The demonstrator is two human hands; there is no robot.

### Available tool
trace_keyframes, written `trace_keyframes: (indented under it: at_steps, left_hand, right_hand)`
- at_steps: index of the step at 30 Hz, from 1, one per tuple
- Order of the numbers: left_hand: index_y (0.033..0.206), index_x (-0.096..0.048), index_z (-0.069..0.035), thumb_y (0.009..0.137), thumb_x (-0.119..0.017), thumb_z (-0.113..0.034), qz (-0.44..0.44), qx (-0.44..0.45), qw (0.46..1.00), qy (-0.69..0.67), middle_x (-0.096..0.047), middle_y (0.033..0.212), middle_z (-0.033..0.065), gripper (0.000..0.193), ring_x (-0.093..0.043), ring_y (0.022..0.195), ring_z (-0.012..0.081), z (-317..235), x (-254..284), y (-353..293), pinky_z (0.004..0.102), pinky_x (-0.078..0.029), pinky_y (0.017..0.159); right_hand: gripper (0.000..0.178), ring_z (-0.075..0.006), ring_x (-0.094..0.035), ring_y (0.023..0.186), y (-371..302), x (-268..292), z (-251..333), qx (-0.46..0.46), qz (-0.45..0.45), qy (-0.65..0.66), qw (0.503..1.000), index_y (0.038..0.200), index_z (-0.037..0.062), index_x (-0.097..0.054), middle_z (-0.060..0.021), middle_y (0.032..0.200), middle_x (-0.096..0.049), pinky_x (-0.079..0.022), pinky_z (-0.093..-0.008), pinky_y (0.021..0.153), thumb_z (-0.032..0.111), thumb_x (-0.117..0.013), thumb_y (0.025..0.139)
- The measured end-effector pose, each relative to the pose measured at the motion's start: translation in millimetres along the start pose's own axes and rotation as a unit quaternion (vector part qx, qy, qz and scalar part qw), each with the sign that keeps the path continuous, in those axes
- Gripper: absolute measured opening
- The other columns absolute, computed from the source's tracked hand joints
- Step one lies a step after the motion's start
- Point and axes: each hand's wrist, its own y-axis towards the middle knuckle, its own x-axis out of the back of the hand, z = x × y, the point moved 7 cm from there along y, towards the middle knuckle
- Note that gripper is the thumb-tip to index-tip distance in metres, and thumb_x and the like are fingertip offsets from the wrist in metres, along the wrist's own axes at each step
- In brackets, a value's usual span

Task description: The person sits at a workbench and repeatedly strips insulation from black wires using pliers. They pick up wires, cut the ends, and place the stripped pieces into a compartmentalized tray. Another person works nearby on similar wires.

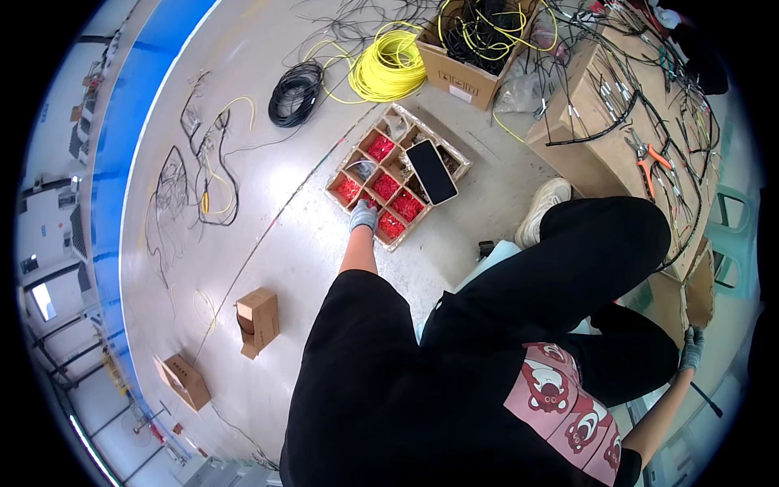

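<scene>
My left hand [363, 215], in a pale grey glove, reaches to the near left side of a divided box [395, 243] on the floor. Its fingertips dip in among small red pieces [385, 186] that fill several of the compartments; what they touch is hidden. A dark-screened phone [432, 172] lies slanted across the box's right side. Far to the right, my right hand [692, 349], also gloved, is at the lower edge of an open cardboard box [699, 290]. Its fingers are too small to make out.
A work surface [596, 154] at right bears a dark wire harness [641, 97] and orange-handled pliers [648, 165]. Beyond the divided box lie a yellow cable coil [389, 66], a black coil [295, 93] and a carton of cables [458, 77]. Small cartons [258, 316] stand left.
</scene>
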Motion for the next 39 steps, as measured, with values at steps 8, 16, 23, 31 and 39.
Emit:
trace_keyframes:
  at_steps: [8, 16, 23, 31, 39]
  left_hand:
    - [0.128, -0.039, -0.007, 0.088, -0.031, -0.03, 0.143, 0.027, 0.968, 0.205, -0.047, 0.125, 0.017, 0.047, -0.048, 0.113, 0.0319, -38, -29, 21, 0.0419, -0.041, 0.091]
    - [0.114, -0.054, -0.009, 0.075, -0.055, -0.031, 0.136, -0.118, 0.968, 0.176, -0.052, 0.117, 0.0179, 0.044, -0.048, 0.109, 0.0333, 6, -86, 86, 0.0394, -0.043, 0.09]
    - [0.106, -0.059, -0.01, 0.072, -0.059, -0.03, 0.114, -0.08, 0.968, 0.211, -0.057, 0.107, 0.0172, 0.039, -0.053, 0.101, 0.0337, 3, -75, 83, 0.041, -0.047, 0.084]
    - [0.11, -0.057, -0.005, 0.081, -0.046, -0.034, 0.135, -0.121, 0.954, 0.238, -0.053, 0.114, 0.0203, 0.042, -0.051, 0.107, 0.0344, 5, -62, 75, 0.0426, -0.045, 0.086]
    - [0.089, -0.059, -0.004, 0.08, -0.048, -0.027, 0.0, -0.033, 0.996, 0.081, -0.059, 0.097, 0.0228, 0.027, -0.055, 0.093, 0.0378, -17, -1, 12, 0.0449, -0.043, 0.083]
  right_hand:
    - [0.014, -0.0093, -0.045, 0.061, -81, 71, -33, -0.047, -0.063, -0.027, 0.997, 0.095, 0.0069, -0.059, 0.0009, 0.076, -0.056, -0.04, -0.0232, 0.056, 0.017, -0.059, 0.084]
    - [0.015, -0.0109, -0.051, 0.07, -97, 51, -22, -0.09, -0.048, 0.031, 0.994, 0.096, 0.0049, -0.059, -0.0025, 0.082, -0.06, -0.042, -0.0241, 0.063, 0.014, -0.059, 0.084]
    - [0.014, -0.0125, -0.054, 0.071, -96, 34, 5, -0.062, -0.03, 0.018, 0.997, 0.097, 0.0031, -0.059, -0.0042, 0.083, -0.061, -0.044, -0.0249, 0.066, 0.01, -0.057, 0.085]
    - [0.01, -0.0084, -0.048, 0.063, -89, 47, 4, -0.042, -0.024, -0.034, 0.998, 0.093, 0.0054, -0.06, -0.0009, 0.078, -0.06, -0.04, -0.0228, 0.057, 0.01, -0.057, 0.085]
    - [0.015, -0.0074, -0.048, 0.065, -93, 46, -12, -0.101, -0.038, -0.018, 0.994, 0.097, 0.0043, -0.059, 0.0, 0.079, -0.058, -0.042, -0.0225, 0.06, 0.014, -0.057, 0.085]
